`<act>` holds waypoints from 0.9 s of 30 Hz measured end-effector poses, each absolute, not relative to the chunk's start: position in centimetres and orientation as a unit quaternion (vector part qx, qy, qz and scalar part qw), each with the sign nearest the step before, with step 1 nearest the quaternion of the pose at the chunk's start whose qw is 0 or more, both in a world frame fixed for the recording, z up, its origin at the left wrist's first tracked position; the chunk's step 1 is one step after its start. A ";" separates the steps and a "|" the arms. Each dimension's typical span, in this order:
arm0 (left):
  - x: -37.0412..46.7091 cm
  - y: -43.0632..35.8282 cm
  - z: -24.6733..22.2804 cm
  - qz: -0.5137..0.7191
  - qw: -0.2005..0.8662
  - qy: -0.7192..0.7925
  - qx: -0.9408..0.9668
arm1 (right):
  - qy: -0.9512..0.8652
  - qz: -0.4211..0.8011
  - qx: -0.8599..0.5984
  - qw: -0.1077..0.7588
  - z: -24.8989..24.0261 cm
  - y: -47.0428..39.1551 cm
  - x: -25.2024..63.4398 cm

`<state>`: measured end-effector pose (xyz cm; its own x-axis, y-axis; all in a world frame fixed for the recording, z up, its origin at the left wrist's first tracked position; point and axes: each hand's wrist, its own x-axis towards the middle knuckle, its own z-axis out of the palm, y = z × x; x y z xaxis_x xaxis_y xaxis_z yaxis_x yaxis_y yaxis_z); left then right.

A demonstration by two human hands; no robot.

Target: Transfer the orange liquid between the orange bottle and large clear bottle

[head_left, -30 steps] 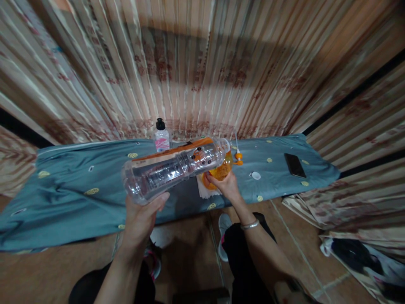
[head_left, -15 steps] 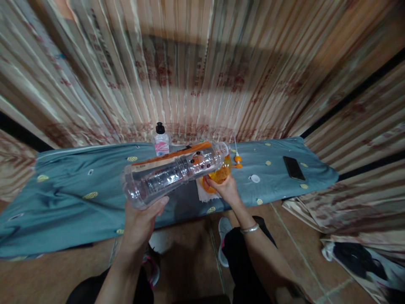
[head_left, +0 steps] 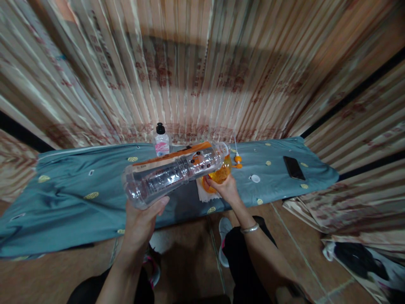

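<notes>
My left hand (head_left: 144,215) is closed around the base end of a large clear plastic bottle (head_left: 171,171) with an orange label. The bottle is tilted, its mouth lower-lying over a round bottle of amber liquid (head_left: 220,172). My right hand (head_left: 226,188) is wrapped round that amber bottle, which stands on a pale napkin (head_left: 205,195). The clear bottle's neck hides the amber bottle's opening, so whether the two mouths touch I cannot tell. Behind them lies an orange pump top (head_left: 238,160) with a white tube. A white cap (head_left: 255,179) rests to the right.
A small bottle with a black cap (head_left: 162,141) stands at the back. A black phone (head_left: 293,168) lies on the right of the teal cloth (head_left: 76,185) covering the long surface. Striped curtains (head_left: 190,76) hang behind and at the sides.
</notes>
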<state>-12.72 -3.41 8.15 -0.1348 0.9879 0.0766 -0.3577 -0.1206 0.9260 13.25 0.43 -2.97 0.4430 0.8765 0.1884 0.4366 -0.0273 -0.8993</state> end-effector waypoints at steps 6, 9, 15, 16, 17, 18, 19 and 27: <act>-12.7 -3.4 8.1 0.636 0.527 0.398 0.400 | -0.477 0.224 -0.687 0.500 -2.9 0.4 13.2; -12.6 -3.5 8.2 0.640 0.529 0.390 0.398 | -0.481 0.219 -0.684 0.503 -3.0 0.4 13.3; -12.6 -3.4 8.2 0.638 0.530 0.394 0.395 | -0.477 0.206 -0.688 0.506 -3.0 0.4 13.3; -12.6 -3.4 8.2 0.638 0.529 0.396 0.395 | -0.477 0.206 -0.688 0.506 -2.9 0.4 13.2; -12.6 -3.4 8.2 0.639 0.528 0.397 0.395 | -0.477 0.206 -0.689 0.506 -2.9 0.4 13.2; -12.7 -3.4 8.1 0.638 0.526 0.397 0.398 | -0.477 0.206 -0.689 0.505 -2.8 0.4 13.2; -12.7 -3.5 8.1 0.637 0.525 0.396 0.401 | -0.477 0.208 -0.690 0.503 -2.8 0.4 13.2; -12.8 -3.5 7.9 0.635 0.525 0.394 0.408 | -0.483 0.197 -0.690 0.502 -3.0 0.5 13.2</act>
